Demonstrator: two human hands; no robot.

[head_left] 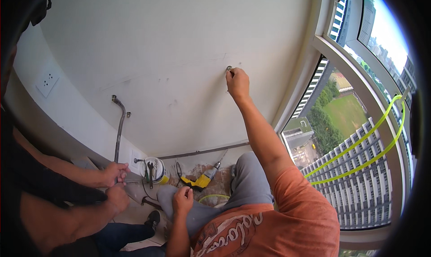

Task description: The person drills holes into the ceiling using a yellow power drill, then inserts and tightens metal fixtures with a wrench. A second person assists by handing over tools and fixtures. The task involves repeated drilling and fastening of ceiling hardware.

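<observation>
My right arm reaches up to the pale wall (179,41). There my right hand (239,83) is closed with fingertips on a small metal bolt (229,68) set in the wall. My left hand (183,200) lies low by my grey-trousered knee, its fingers curled together; whatever it may hold is hidden. To the left, a co-worker's two hands (117,185) grip a long bent metal bar (121,122), its upper end over a fitting on the wall. A second small bolt (128,115) sticks out beside that end.
Below the wall stand a white bucket (158,163) with an adjustable wrench (151,172) at its rim and a yellow-black drill (202,180) with a long bit. A hammer (150,202) lies nearby. At right, a yellow-green line (359,151) loops across a large window. A socket (47,83) is at left.
</observation>
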